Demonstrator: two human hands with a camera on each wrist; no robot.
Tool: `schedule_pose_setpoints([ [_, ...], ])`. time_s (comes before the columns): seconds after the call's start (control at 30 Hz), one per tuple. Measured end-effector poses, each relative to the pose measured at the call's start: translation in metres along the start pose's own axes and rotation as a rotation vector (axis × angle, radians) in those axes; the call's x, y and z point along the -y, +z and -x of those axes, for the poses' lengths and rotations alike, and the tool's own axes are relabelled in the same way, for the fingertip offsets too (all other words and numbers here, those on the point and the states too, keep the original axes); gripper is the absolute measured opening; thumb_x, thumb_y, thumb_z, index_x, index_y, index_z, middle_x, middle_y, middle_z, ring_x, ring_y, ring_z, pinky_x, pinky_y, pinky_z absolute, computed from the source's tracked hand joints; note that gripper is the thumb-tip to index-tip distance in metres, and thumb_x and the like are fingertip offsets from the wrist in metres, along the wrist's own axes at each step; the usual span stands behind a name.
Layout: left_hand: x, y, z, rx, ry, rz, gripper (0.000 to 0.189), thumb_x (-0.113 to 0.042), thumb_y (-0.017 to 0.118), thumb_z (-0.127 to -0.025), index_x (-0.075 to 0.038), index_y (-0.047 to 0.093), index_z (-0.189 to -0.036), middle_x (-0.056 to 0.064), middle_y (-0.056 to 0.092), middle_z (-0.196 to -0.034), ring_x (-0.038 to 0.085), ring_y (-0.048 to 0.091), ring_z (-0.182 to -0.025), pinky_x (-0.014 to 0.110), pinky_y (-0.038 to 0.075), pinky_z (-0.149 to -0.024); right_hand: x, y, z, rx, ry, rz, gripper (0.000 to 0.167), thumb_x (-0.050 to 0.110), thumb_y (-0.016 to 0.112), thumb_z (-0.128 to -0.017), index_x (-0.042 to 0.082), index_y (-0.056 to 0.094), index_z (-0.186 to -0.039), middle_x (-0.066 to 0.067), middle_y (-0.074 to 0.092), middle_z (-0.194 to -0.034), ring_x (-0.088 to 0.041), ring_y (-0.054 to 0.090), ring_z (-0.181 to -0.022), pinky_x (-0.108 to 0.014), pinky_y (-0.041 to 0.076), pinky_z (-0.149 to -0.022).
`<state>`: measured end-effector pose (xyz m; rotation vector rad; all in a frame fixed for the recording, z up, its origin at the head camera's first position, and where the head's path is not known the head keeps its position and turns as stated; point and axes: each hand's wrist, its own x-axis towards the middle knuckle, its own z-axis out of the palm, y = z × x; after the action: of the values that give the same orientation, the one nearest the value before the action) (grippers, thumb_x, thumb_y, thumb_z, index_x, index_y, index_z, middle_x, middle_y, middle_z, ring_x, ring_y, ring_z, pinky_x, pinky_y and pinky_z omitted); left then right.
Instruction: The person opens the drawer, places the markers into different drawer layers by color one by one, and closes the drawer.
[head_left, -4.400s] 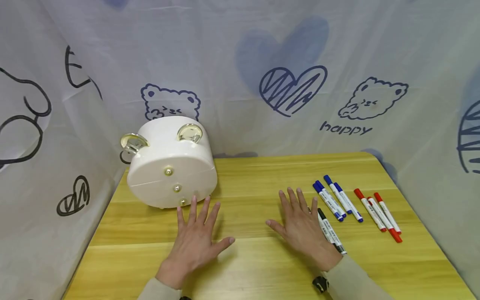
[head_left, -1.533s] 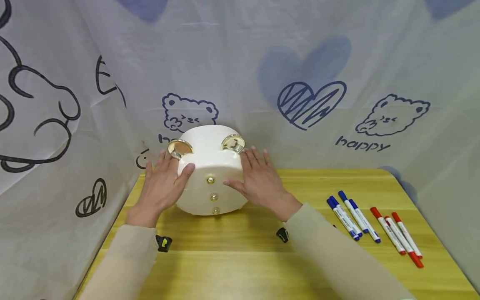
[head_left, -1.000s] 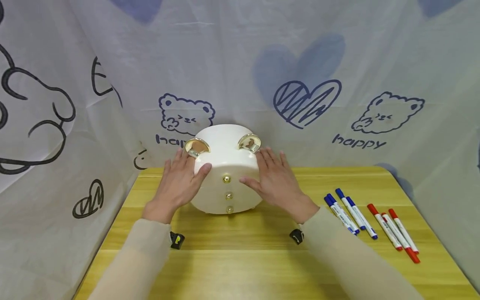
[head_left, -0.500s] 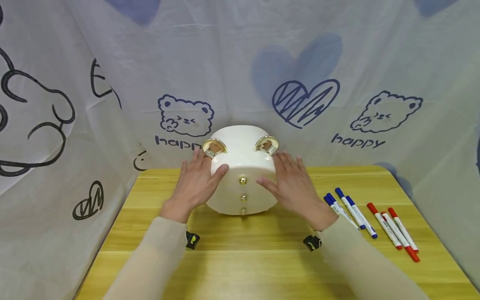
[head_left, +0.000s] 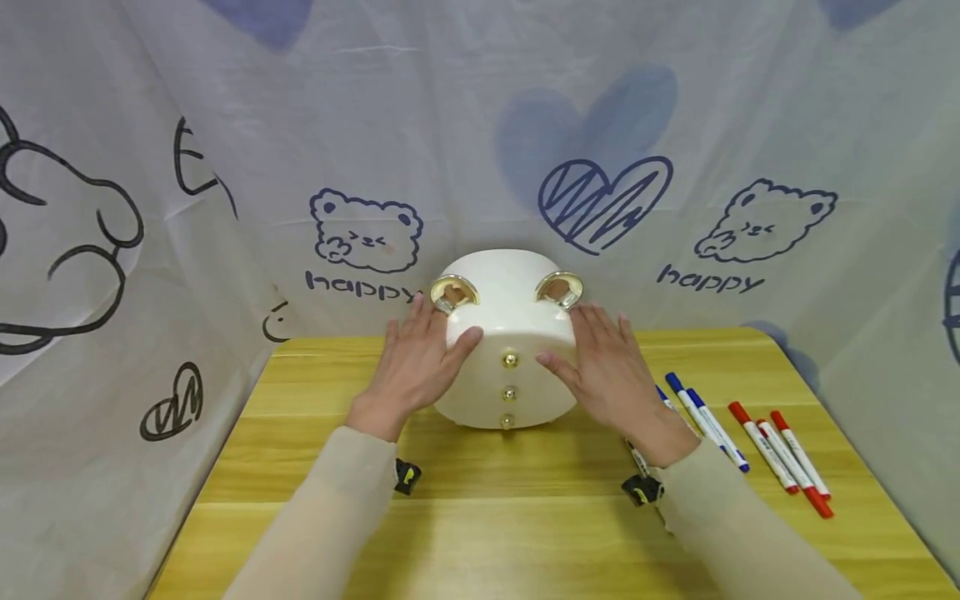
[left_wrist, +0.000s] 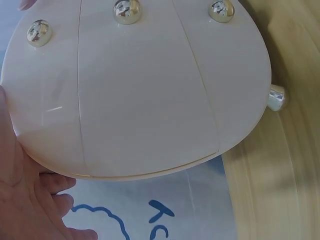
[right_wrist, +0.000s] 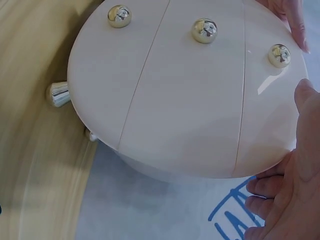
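A glossy white rounded jewelry box [head_left: 483, 387] stands near the back of the wooden table, around its middle. Three gold knobs run down its front, and two gold ear-shaped pieces rise from the top. My left hand [head_left: 412, 367] holds its left side, thumb toward the front edge. On the other side, my right hand [head_left: 617, 379] presses the right wall, thumb likewise at the front. Both wrist views show the box [left_wrist: 145, 100] close up, with thin drawer seams, a metallic foot [right_wrist: 59, 94] and fingers reaching behind its rim.
Several blue-capped markers [head_left: 717, 429] lie to the right, partly covered by my right forearm. Red-capped markers [head_left: 797, 457] lie farther right. Another marker [head_left: 637, 461] shows beside the right wrist. A white printed curtain [head_left: 480, 150] hangs behind the table [head_left: 487, 542].
Earlier, both hands were spread over the table, apart, with the box at the left. They then took its sides, and the box has moved rightward to the table's middle with them.
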<state>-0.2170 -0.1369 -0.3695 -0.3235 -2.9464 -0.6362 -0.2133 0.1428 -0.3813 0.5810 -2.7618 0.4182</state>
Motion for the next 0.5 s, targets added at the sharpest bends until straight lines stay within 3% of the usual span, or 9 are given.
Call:
schedule_pose_setpoints([
  [0.5, -0.017, 0.005, -0.003, 0.01, -0.006, 0.002, 0.108, -0.083, 0.011, -0.099, 0.003, 0.029, -0.163, 0.018, 0.014, -0.175, 0.03, -0.004, -0.164, 0.065, 0.001, -0.127, -0.013, -0.001, 0.005, -0.055, 0.008, 0.003, 0.084, 0.055, 0.056, -0.106, -0.007, 0.034, -0.157, -0.031, 0.04, -0.16, -0.049, 0.033, -0.154, -0.072, 0.018, -0.122],
])
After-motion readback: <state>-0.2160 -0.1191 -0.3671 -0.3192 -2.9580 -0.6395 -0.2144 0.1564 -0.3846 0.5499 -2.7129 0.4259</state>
